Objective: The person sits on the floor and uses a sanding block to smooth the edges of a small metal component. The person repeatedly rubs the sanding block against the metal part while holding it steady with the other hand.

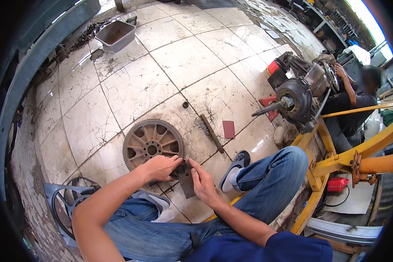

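In front of my bent knees, both of my hands meet at a flat dark metal plate. My right hand grips the plate's right side. The fingers of my left hand are closed at its upper left edge, around something dark that they mostly hide. Just beyond my left hand, a toothed flywheel with rusty spokes lies flat on the floor. A wire brush with a wooden handle and a reddish-brown piece of sandpaper lie to the right of it. Farther off sits a small black ring-shaped part.
A grey basin with brown liquid stands far left on cracked tiles. At right, a large gearbox-like assembly with a protruding shaft stands beside a yellow frame. Another person works behind it.
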{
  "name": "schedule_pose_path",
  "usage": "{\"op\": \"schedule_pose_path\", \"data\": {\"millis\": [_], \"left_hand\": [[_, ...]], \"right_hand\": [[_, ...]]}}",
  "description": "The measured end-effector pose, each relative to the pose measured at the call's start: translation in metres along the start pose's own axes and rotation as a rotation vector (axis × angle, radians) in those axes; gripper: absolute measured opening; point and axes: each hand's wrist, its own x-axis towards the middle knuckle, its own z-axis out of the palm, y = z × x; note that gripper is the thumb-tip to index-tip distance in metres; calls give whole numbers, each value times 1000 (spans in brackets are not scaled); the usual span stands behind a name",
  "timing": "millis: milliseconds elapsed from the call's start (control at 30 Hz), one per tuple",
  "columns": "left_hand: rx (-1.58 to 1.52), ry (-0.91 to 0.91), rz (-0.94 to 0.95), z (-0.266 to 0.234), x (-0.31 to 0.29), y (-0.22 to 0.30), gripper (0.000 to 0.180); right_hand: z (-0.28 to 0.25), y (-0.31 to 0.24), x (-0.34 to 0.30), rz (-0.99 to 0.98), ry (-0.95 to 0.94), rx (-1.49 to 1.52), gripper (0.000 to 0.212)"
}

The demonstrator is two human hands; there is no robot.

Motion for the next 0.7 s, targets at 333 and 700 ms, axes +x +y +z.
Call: {"op": "schedule_pose_path", "data": {"millis": [333,700], "left_hand": [[52,94,176,0,0,0,58],[166,143,201,-2,-1,0,58]], "right_hand": [[3,-5,2,45,17,31,36],[-4,-14,2,63,-19,-52,35]]}}
